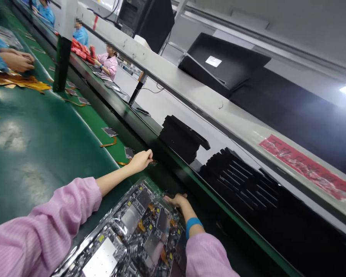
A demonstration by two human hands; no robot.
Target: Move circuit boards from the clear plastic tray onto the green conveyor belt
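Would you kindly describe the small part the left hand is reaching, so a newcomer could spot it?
Follow the green belt to its far edge. There the left hand touches a small grey square part with an orange tail. Unlike its neighbour farther up the belt, it lies right against the fingers.

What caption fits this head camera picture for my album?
Left hand reaches a small part on the green belt; right hand rests on bagged circuit boards.

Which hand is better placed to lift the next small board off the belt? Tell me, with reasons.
Left, probably. The left hand is stretched out over the belt, fingers closed at a small board. The right hand rests nearer, on the bagged boards.
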